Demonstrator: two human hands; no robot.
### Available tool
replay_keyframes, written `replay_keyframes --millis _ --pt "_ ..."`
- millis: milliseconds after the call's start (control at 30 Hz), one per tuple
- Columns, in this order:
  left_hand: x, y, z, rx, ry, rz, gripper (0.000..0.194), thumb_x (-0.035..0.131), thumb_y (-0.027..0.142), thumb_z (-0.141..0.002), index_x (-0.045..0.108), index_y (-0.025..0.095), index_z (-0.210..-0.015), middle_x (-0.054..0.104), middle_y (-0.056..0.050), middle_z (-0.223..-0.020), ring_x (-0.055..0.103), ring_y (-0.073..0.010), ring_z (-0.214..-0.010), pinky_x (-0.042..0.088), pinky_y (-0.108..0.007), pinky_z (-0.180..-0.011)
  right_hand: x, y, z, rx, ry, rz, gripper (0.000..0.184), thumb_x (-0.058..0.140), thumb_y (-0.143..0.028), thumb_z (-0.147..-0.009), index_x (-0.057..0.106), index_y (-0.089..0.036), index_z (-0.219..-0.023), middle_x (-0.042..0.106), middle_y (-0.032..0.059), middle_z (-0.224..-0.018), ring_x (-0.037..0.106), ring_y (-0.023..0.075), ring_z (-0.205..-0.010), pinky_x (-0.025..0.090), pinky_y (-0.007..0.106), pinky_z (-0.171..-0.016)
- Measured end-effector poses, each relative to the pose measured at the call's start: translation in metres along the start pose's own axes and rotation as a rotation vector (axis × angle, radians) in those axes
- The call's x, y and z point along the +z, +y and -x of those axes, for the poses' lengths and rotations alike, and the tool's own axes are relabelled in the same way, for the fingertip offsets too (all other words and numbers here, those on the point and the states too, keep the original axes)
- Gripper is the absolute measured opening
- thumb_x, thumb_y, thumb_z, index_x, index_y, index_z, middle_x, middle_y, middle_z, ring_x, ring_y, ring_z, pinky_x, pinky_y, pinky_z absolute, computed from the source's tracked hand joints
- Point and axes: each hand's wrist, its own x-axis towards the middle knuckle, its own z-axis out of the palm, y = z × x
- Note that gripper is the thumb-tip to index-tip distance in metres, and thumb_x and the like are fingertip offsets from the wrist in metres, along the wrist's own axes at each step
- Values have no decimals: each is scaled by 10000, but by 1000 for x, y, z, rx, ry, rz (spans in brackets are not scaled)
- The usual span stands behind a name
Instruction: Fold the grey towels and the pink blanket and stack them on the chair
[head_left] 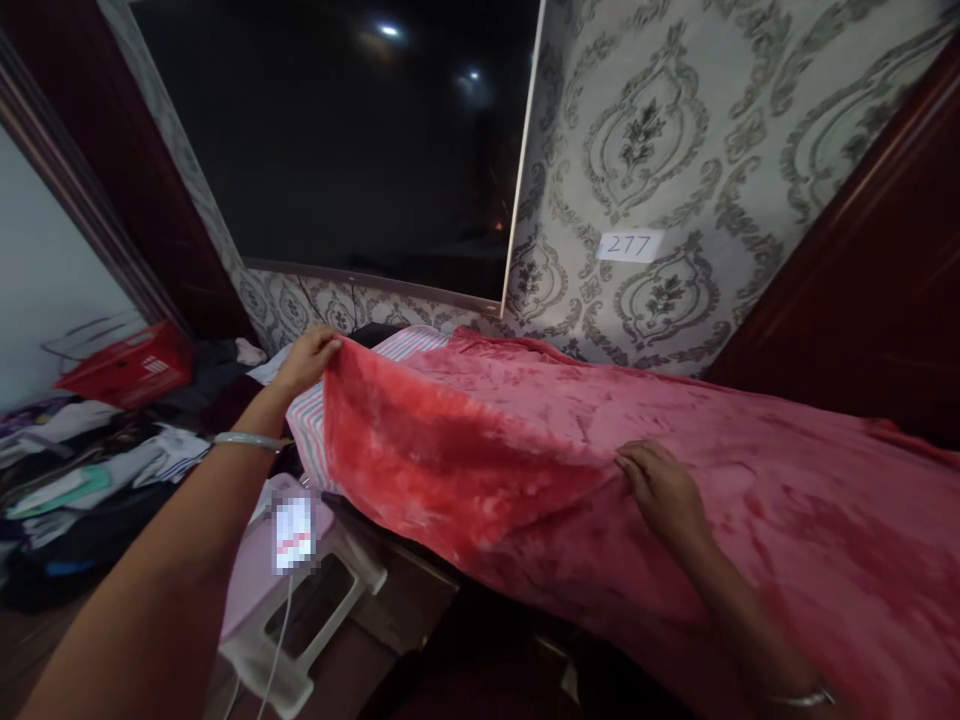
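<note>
A large red plush blanket (750,440) lies spread over a long surface in front of me. My left hand (311,358) pinches its far-left corner and holds it raised. Further right, my right hand (664,490) grips the blanket's edge between thumb and fingers. The lifted part between both hands hangs down as a brighter red flap (427,450). Under the blanket's left end shows a striped cloth (309,432) in white, pink and grey.
A pinkish plastic stool (247,590) at lower left bears a lit phone (293,532) with a white cable. Heaped clothes (97,490) and a red basket (135,365) lie further left. A large television (337,140) hangs on the patterned wall, beside a paper label marked 277 (628,246).
</note>
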Motion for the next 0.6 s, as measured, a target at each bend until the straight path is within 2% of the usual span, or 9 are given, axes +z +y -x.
replay_keyframes --millis 100,200,300,400,500,600 --pt "-6 11 13 -135 3 247 175 539 326 -840 644 186 -847 656 -19 -776 615 -177 -765 551 -301 -777 -2 -4 8 49 45 -7 319 407 -383 -1002 624 -239 -817 679 93 -833 630 255 -788 502 379 -745" --pt "-10 23 22 -175 69 442 151 582 333 -814 596 186 -782 593 10 -649 549 -137 -619 503 -252 -629 -7 -8 12 67 91 -7 320 385 -392 -1006 603 -240 -828 674 87 -809 636 249 -769 503 369 -727" --pt "-15 35 26 -162 149 446 213 607 393 -838 570 192 -779 527 33 -596 491 -120 -554 450 -232 -545 -21 -14 8 64 122 -7 343 372 -429 -1014 618 -239 -869 688 88 -827 651 248 -775 515 367 -727" --pt "-24 49 22 -100 297 309 225 572 406 -879 586 192 -813 517 34 -633 495 -126 -604 461 -237 -585 -45 -19 -2 71 171 2 379 383 -485 -1014 639 -235 -889 703 94 -844 668 254 -780 527 369 -719" --pt "-35 66 12 16 452 168 191 534 342 -897 627 178 -867 589 12 -744 548 -138 -720 500 -263 -741 -73 -23 -18 72 245 3 381 414 -504 -1007 652 -232 -886 709 94 -833 676 258 -773 534 373 -712" --pt "-43 82 -3 74 527 90 225 514 320 -913 665 156 -948 657 -18 -844 590 -153 -808 504 -282 -816 -96 -23 -36 66 307 -9 378 443 -512 -1002 667 -232 -882 711 93 -823 676 257 -770 535 379 -719"
